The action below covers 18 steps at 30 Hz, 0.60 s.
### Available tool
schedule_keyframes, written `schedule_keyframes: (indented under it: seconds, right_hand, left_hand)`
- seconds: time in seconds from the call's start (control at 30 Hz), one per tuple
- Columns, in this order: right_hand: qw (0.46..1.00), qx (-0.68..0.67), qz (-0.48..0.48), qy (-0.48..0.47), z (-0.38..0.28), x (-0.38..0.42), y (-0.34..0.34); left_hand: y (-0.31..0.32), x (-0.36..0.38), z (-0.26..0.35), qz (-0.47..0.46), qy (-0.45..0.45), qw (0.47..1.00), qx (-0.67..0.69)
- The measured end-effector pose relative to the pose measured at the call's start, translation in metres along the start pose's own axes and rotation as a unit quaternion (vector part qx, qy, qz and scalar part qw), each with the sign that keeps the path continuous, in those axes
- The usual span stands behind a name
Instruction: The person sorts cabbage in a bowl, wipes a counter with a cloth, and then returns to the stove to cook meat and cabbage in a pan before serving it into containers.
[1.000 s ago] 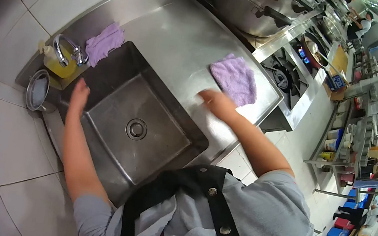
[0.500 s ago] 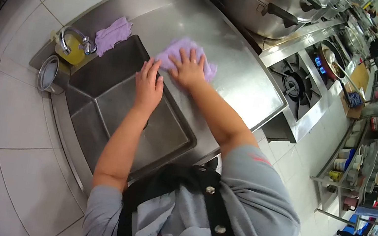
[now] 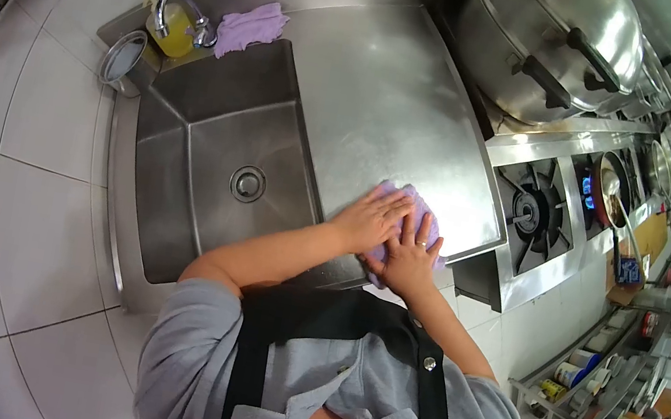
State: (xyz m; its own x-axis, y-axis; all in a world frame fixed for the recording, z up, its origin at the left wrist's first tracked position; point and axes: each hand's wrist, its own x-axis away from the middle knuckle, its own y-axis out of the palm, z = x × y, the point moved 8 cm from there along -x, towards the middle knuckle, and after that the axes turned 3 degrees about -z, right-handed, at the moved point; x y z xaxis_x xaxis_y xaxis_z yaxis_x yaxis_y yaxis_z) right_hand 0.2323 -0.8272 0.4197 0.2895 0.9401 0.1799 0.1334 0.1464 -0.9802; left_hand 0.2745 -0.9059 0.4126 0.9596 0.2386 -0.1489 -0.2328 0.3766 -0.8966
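A purple cloth [image 3: 433, 212] lies bunched at the front edge of the steel counter [image 3: 371, 100], right of the sink [image 3: 275, 146]. My right hand [image 3: 408, 262] grips it from above, with its fingers spread over the cloth and its thumb to the left; a ring shows on one finger. Partly on the same cloth, my left hand [image 3: 373, 220] rests with its fingers stretched out, touching the right hand. The cloth's underside is hidden. Another purple cloth [image 3: 251, 25] is draped at the back of the sink, beside the tap [image 3: 183, 6].
A yellow container [image 3: 171, 38] and a metal pot [image 3: 122, 60] stand at the sink's back left corner. A large steel steamer [image 3: 521, 54] is at the back right. To the right are a burner [image 3: 535, 212] and a pan [image 3: 611, 180] over a blue flame.
The cloth and my right hand have come toward me to the counter's front edge. My left hand has moved from the sink's rim onto the cloth. The view has shifted.
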Motion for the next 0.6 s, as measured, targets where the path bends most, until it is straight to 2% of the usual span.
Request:
schedule_keyframes:
  seconds: [0.03,0.13,0.17,0.27,0.3,0.37,0.43,0.53,0.6]
  right_hand:
    - [1.000,-0.007,0.014,0.006,0.006,-0.008,-0.002]
    - [0.998,-0.001,0.069,0.017,0.017,-0.047,-0.017]
    - [0.997,-0.001,0.074,0.021,0.021,-0.067,-0.026]
    - [0.989,-0.020,0.131,0.070,0.052,-0.159,-0.033]
    - [0.985,-0.024,0.148,0.088,0.058,-0.196,-0.040]
    - [0.975,-0.029,0.177,0.132,0.055,-0.271,-0.055]
    - [0.967,-0.062,0.192,0.157,0.033,-0.345,-0.058]
    - [0.976,-0.021,0.197,0.092,-0.056,-0.409,-0.065]
    - [0.982,-0.066,0.173,-0.042,-0.130,-0.419,-0.058]
  left_hand:
    - [-0.009,-0.001,-0.005,-0.017,0.003,0.997,-0.073]
    - [-0.013,0.010,-0.044,-0.032,-0.050,0.991,-0.116]
    - [-0.027,0.018,-0.052,-0.006,-0.076,0.990,-0.117]
    - [-0.073,0.067,-0.058,-0.102,-0.170,0.976,-0.093]
    - [-0.089,0.089,-0.057,-0.010,-0.166,0.984,-0.057]
    - [-0.104,0.137,-0.063,0.036,-0.219,0.974,-0.035]
    - [-0.118,0.178,-0.071,0.070,-0.272,0.960,-0.021]
    - [-0.134,0.227,-0.082,0.110,-0.334,0.936,-0.002]
    - [-0.147,0.254,-0.087,0.143,-0.346,0.927,0.031]
